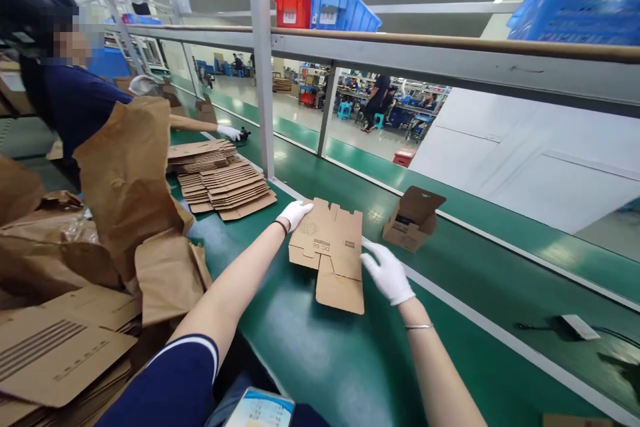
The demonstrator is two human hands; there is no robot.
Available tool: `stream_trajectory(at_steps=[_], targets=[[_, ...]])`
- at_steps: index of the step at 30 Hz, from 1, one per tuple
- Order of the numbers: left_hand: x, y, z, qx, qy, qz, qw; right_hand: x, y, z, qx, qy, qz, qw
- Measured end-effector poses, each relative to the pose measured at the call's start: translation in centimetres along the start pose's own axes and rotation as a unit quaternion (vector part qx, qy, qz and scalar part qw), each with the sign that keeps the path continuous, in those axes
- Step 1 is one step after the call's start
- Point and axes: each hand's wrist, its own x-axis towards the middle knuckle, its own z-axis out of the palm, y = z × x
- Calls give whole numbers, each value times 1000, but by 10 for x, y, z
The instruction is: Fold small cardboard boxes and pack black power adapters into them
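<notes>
A partly folded brown cardboard box (327, 240), printed "DC 56", is tilted above the green work surface, with a flap hanging toward me. My left hand (296, 215), in a white glove, grips its upper left edge, thumb on top and the other fingers hidden behind. At the right edge of the box is my right hand (389, 273), also gloved. Its fingers are apart and the tips reach the cardboard edge; whether they touch it I cannot tell. To the left lies a stack of flat cardboard boxes (233, 180).
An open carton (413, 220) stands on the green conveyor (465, 260), beyond a white strip. A small white device with cables (577, 327) lies to the right. Brown paper (127, 167) and more flat cardboard (65, 347) crowd the left. A co-worker (95, 93) reaches across. A metal post (263, 67) rises ahead.
</notes>
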Motion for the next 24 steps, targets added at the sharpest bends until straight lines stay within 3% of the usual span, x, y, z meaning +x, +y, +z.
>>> stream_trajectory(at_steps=[3, 7, 11, 14, 16, 18, 21, 24], targets=[[-11, 29, 15, -63, 10, 36, 997, -18, -23, -1, -72, -5, -51, 996], [-26, 56, 31, -109, 56, 49, 991, -34, -30, -9, -172, 1, -97, 980], [-33, 67, 35, -141, 127, 49, 981, -48, -27, -10, -240, -61, -109, 963], [-35, 67, 23, -163, 200, 61, 964, -55, -20, -16, -210, -99, -101, 967], [-37, 66, 9, -179, 242, 73, 951, -51, -7, -28, -160, -97, -33, 982], [-41, 63, -5, -199, 262, 87, 940, -39, 16, -49, -128, -51, 91, 986], [-53, 59, -19, -235, 251, 102, 933, -15, 58, -90, -122, 42, 236, 963], [-70, 59, -19, -277, 210, 105, 932, -1, 87, -121, -125, 114, 306, 937]])
